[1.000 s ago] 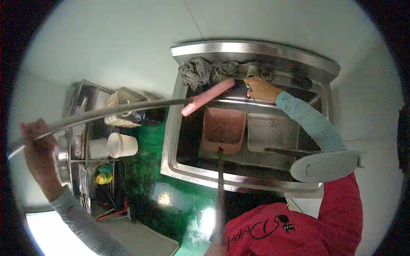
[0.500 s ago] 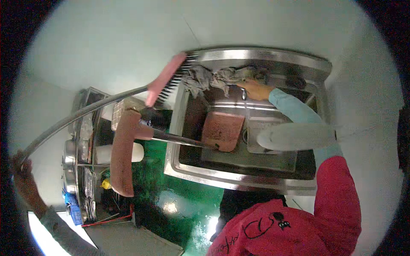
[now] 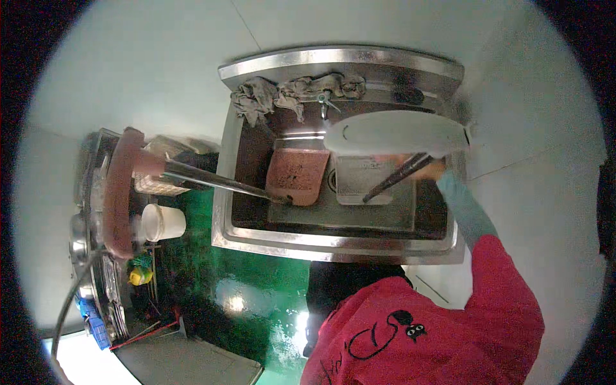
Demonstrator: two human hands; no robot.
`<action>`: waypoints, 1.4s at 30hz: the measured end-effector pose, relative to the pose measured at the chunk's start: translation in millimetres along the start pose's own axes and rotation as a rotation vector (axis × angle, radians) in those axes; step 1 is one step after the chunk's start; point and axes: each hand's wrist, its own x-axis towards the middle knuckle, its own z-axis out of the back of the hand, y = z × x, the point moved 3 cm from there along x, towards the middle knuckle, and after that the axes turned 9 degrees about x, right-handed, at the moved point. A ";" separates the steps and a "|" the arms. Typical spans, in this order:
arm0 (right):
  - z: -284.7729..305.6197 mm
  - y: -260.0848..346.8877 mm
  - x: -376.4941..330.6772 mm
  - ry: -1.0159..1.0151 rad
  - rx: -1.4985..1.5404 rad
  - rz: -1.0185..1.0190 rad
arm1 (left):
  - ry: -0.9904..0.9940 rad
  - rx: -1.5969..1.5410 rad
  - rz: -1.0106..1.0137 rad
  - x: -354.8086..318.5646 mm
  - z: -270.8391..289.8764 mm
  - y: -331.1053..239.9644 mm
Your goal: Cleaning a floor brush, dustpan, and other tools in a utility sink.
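In the sink (image 3: 308, 237) stand two long-handled dustpans. The pink dustpan (image 3: 296, 173) is on the left, its metal pole rising to a pink crosspiece grip (image 3: 119, 192). On the right is the pale dustpan (image 3: 364, 173), with a dark pole and a long white grip (image 3: 394, 131) near the camera. My right hand (image 3: 431, 169) is over the sink's right side, behind the dark pole. Blur and the pole hide its fingers, so I cannot tell whether it grips anything. My left hand is out of view. A thin curved pole (image 3: 67, 305) shows at lower left.
Grey rags (image 3: 255, 99) lie along the sink's back ledge beside the tap (image 3: 325, 102). To the left are a white bucket (image 3: 163, 222), a beige basket (image 3: 160, 184) and a metal shelf (image 3: 96, 167). The floor (image 3: 256, 282) is green and shiny.
My right hand has drawn back from the tap and rags to the right. The pink-headed brush and my left hand have left view at the left. The view has shifted.
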 end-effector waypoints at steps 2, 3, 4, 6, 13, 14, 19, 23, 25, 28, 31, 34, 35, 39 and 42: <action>-48.4 24.7 -21.9 -0.060 0.494 -0.024 | 0.046 -0.042 0.087 -14.0 10.4 42.0; -64.9 34.4 -28.8 -0.064 0.488 -0.030 | 0.071 -0.068 0.133 -21.8 14.9 63.7; -80.4 35.1 -31.6 -0.185 0.741 -0.247 | 0.095 -0.096 0.171 -29.1 18.3 84.1; -99.9 29.6 -29.8 -0.309 0.987 -0.462 | 0.138 -0.147 0.251 -45.3 24.9 125.1; -120.9 40.6 -5.4 -0.816 0.862 -0.549 | 0.212 -0.268 0.548 -97.0 75.1 268.7; -121.7 45.0 -7.5 -0.841 0.893 -0.490 | 0.208 -0.275 0.591 -100.2 92.9 290.0; -112.0 69.2 -19.5 -0.838 0.892 -0.383 | -0.223 0.021 0.586 -164.5 110.8 276.8; -126.8 72.2 -20.3 -0.665 1.042 -0.541 | -0.209 0.193 0.762 -208.8 149.7 352.8; -136.8 64.5 -28.9 -0.624 1.202 -0.475 | -0.215 0.134 0.864 -246.3 170.7 367.6; -141.5 89.7 -33.9 -0.623 1.211 -0.442 | -0.293 0.070 0.906 -317.0 204.8 389.1; -141.8 85.1 -39.7 -0.565 1.230 -0.481 | -0.436 -0.061 1.002 -418.7 235.4 394.8; -140.2 91.4 -41.7 -0.689 1.252 -0.635 | -0.675 -0.103 1.105 -508.9 251.1 371.1; -139.6 86.1 -42.3 -0.647 1.237 -0.640 | -0.714 -0.091 1.121 -527.2 256.1 364.4; -126.7 67.5 -48.2 -0.553 1.092 -0.637 | -0.974 -0.169 1.147 -604.7 273.8 339.3; -122.2 61.1 -49.2 -0.476 0.997 -0.670 | -1.074 -0.224 1.162 -643.7 279.4 319.9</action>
